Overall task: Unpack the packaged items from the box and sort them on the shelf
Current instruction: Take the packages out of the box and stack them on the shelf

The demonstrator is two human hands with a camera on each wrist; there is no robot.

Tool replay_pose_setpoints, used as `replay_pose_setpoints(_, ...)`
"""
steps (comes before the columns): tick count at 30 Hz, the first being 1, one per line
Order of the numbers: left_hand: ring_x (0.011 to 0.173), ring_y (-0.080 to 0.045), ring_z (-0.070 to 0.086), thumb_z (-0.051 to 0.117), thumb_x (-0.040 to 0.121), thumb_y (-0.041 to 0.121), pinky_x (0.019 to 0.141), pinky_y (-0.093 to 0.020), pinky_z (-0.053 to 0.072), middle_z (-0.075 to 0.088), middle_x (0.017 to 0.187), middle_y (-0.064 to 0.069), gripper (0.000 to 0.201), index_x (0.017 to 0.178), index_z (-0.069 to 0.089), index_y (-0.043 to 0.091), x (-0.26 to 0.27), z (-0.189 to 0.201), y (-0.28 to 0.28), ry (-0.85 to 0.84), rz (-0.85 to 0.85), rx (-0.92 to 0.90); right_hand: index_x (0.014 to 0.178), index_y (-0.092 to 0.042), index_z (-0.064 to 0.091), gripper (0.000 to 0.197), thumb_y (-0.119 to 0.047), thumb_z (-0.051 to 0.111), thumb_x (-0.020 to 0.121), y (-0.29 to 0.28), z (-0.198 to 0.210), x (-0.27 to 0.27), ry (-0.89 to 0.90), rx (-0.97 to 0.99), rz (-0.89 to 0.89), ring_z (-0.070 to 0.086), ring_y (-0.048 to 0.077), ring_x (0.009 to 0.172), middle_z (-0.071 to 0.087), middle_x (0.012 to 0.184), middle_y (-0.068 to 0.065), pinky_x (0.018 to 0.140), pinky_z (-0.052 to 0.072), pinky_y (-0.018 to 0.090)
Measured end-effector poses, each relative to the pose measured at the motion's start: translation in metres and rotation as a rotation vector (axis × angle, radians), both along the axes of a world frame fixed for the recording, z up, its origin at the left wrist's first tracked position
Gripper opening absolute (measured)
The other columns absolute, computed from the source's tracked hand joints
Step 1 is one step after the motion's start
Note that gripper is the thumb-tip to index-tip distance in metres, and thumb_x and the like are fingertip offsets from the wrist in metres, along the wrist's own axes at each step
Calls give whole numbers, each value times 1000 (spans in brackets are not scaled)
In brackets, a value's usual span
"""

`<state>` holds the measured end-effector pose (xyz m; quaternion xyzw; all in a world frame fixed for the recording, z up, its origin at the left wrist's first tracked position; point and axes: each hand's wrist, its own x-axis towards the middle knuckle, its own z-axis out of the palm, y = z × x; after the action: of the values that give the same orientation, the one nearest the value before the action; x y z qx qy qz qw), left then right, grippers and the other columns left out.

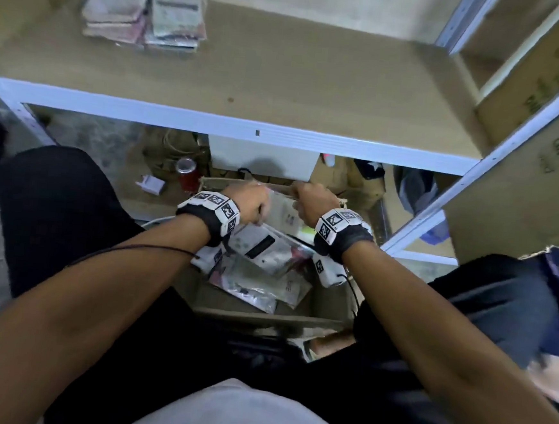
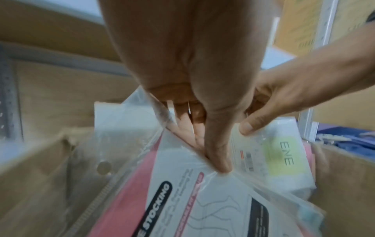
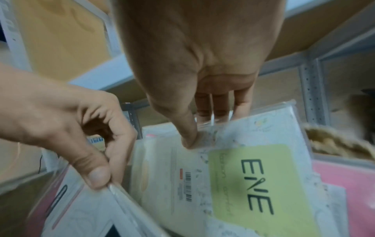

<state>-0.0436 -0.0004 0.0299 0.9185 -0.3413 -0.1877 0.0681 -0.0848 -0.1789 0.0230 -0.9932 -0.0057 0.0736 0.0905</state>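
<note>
An open cardboard box (image 1: 327, 307) stands on the floor between my knees, full of flat packets in clear plastic. My left hand (image 1: 253, 203) (image 2: 211, 154) pinches the top edge of a pink and white stocking packet (image 2: 182, 192) (image 1: 259, 243) (image 3: 85, 213) between thumb and fingers. Beside it, my right hand (image 1: 309, 202) (image 3: 194, 136) grips the top of a white packet with a green label (image 3: 249, 181) (image 2: 282, 158), thumb on its front and fingers behind. Both packets are still inside the box.
The wooden shelf (image 1: 282, 78) with a white metal frame (image 1: 211, 121) lies ahead, with two stacks of packets (image 1: 147, 10) at its back left. Large cardboard boxes (image 1: 538, 178) stand at the right. Under the shelf are a red jar (image 1: 187, 172) and a white box (image 1: 262, 158).
</note>
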Motion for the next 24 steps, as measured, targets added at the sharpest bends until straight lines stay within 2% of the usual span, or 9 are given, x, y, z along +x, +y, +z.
replay_pose_setpoints(3,77,-16,63,75,79,9,72,-27,52,75,83,5,12,80,81,19,6,46,0,-59,13,-34,105,-21,60,18,-13,59,89,-2,30,6,-45,9,9,62,30,83,62,94,7,65,47,33)
replay_pose_setpoints(7,81,-15,69,75,79,5,71,-23,51,77,84,2,13,78,80,17,14,105,3,-47,-38,-72,101,-22,61,15,-15,57,89,-8,70,11,-73,8,50,57,24,84,62,93,1,66,38,29)
replay_pose_setpoints(10,83,-15,68,79,80,7,79,-30,54,77,86,0,9,81,81,16,17,146,7,-43,-47,-100,98,-19,61,12,-15,57,87,-14,102,12,-100,11,69,61,28,87,66,98,6,70,47,31)
replay_pose_setpoints(14,79,-9,65,81,81,16,78,-28,52,72,78,13,12,76,77,26,28,192,13,-75,-46,-105,100,-16,62,13,-12,60,87,-24,147,13,-139,26,116,65,28,88,70,98,10,79,55,35)
replay_pose_setpoints(16,75,-3,64,81,81,19,70,-21,49,70,71,21,15,73,76,30,35,210,18,-73,-43,-112,98,-15,63,11,-12,61,89,-30,166,16,-162,40,128,65,27,89,72,97,8,81,55,35)
replay_pose_setpoints(18,74,0,64,81,82,21,69,-16,47,70,68,24,12,75,77,30,43,223,25,-50,-32,-128,99,-14,64,10,-12,62,89,-36,183,18,-188,57,126,64,25,89,72,98,6,81,53,32)
replay_pose_setpoints(22,77,-2,68,79,84,21,76,-20,51,76,78,16,2,85,80,23,64,243,41,0,-1,-182,102,-12,66,14,-14,64,89,-52,214,27,-225,128,76,64,22,89,72,99,4,80,49,27)
replay_pose_setpoints(24,79,-4,68,80,84,23,74,-17,51,78,86,9,4,88,80,22,78,250,53,34,34,-233,104,-11,65,16,-17,64,90,-60,225,34,-229,151,62,62,21,89,71,100,5,79,46,26)
